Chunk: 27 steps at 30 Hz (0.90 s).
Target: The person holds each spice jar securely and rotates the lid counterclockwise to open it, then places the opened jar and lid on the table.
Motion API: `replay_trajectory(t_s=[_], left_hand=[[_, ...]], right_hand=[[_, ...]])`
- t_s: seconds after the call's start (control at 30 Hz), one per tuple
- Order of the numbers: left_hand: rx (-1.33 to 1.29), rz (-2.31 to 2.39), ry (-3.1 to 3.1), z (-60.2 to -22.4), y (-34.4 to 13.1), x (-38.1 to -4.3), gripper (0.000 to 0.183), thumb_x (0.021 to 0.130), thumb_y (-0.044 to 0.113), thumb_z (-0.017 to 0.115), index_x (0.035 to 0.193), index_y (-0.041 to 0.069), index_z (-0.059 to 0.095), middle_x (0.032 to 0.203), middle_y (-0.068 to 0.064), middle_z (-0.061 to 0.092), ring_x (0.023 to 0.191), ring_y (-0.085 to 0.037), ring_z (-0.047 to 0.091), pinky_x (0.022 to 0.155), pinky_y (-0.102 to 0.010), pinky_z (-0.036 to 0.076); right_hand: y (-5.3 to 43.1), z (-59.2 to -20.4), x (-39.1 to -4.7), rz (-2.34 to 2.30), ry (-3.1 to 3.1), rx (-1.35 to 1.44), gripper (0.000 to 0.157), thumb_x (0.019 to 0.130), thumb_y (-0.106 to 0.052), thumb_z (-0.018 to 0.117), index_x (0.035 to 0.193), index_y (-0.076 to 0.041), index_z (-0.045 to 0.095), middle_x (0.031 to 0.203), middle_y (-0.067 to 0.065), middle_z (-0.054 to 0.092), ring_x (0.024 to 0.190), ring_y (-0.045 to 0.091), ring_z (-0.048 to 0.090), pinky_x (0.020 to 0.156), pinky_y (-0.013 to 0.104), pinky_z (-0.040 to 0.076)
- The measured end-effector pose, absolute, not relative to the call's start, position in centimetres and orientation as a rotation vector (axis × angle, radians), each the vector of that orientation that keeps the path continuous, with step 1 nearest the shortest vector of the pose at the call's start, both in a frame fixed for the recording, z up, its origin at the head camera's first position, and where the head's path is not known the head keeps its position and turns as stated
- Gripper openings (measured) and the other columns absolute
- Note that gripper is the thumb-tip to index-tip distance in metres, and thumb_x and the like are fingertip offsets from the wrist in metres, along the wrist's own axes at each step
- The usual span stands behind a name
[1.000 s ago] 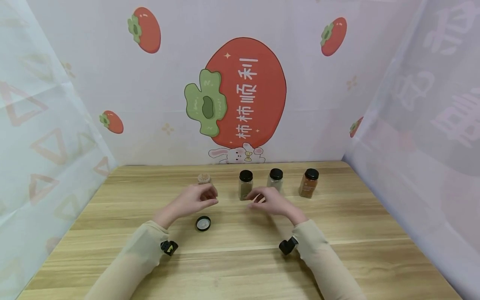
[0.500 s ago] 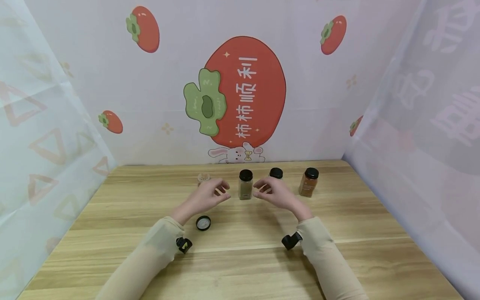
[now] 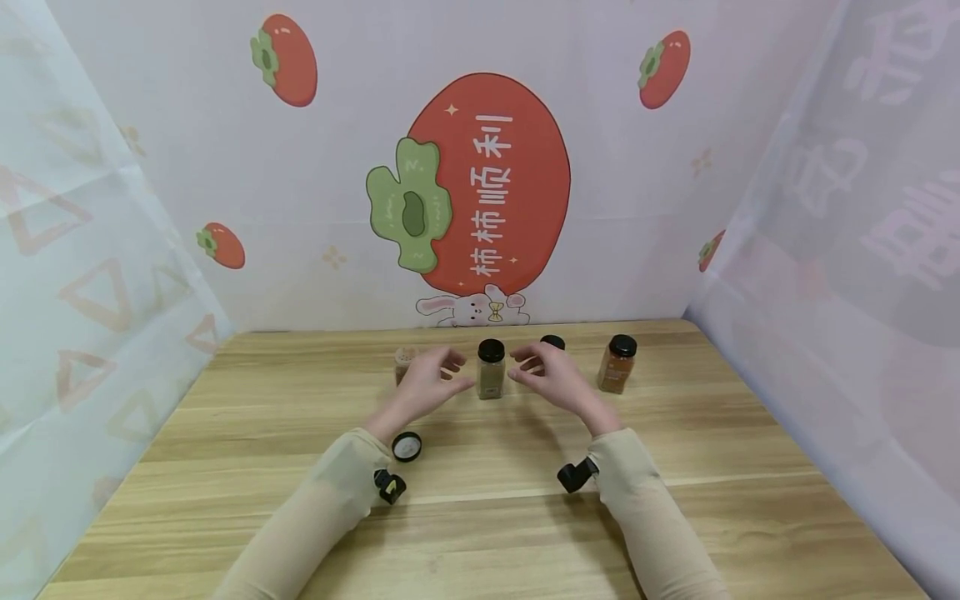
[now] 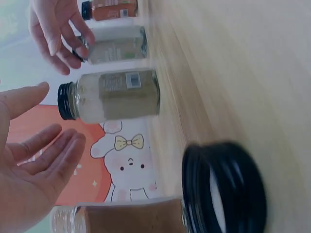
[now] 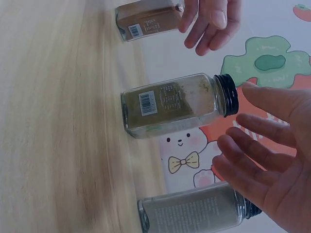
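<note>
A glass spice jar with olive-brown powder and a black screw lid stands upright between my two hands. My left hand is just left of it, fingers parted and loosely bent, apart from the glass. On the other side my right hand is held in the same way, thumb and fingers spread near the lid. Neither hand holds anything. Behind the left hand stands a lidless jar of reddish-brown powder with a perforated top. A loose black lid lies on the table near my left wrist.
A jar of pale grey powder stands behind my right hand, partly hidden in the head view. Farther right is a jar of orange-red powder with a black lid. The wooden table ends at a printed cloth backdrop.
My left hand has moved right and forward, from the lidless jar to beside the olive-brown jar. My right hand has drawn slightly right and forward, uncovering that jar. The jars stay put.
</note>
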<state>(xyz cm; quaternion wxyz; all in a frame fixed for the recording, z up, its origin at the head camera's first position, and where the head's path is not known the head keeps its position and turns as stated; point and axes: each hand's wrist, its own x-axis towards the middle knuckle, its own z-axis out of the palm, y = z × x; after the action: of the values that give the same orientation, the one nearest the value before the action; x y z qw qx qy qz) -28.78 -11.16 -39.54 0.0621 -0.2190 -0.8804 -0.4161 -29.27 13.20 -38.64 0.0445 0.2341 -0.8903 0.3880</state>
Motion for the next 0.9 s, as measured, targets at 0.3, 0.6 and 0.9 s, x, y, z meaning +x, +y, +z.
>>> replay_trajectory(t_s=[0.3,0.6,0.9], left_hand=[[-0.509,-1.353,-2.636,-39.8,-10.0,-29.3,0.041,0.082,0.024,0.074,0.115,0.003,0.059,0.117,-0.015,0.063,0.108,-0.027,0.060,0.091,-0.039,0.051],[-0.505,-1.377,-2.661,-40.9,-9.2,-30.4,0.054,0.079,0.024,0.077,0.123,-0.001,0.055,0.122,-0.017,0.061,0.115,-0.033,0.057,0.095,-0.043,0.049],[-0.503,-1.298,-2.725,-41.3,-8.4,-31.3,0.057,0.078,0.027,0.078,0.125,0.004,0.055,0.124,-0.016,0.061,0.115,-0.031,0.058,0.095,-0.041,0.049]], right_hand=[[12.5,-38.5,-29.8,1.259,-2.686,0.660,0.038,0.090,-0.020,0.065,0.124,-0.003,0.058,0.119,0.016,0.061,0.104,0.029,0.062,0.087,0.039,0.054],[11.6,-38.7,-30.3,1.289,-2.655,0.653,0.041,0.089,-0.020,0.067,0.125,-0.002,0.057,0.121,0.017,0.060,0.111,0.035,0.059,0.090,0.042,0.052],[10.6,-39.5,-31.1,1.322,-2.576,0.648,0.044,0.087,-0.021,0.069,0.125,-0.002,0.057,0.122,0.016,0.060,0.112,0.034,0.058,0.089,0.039,0.053]])
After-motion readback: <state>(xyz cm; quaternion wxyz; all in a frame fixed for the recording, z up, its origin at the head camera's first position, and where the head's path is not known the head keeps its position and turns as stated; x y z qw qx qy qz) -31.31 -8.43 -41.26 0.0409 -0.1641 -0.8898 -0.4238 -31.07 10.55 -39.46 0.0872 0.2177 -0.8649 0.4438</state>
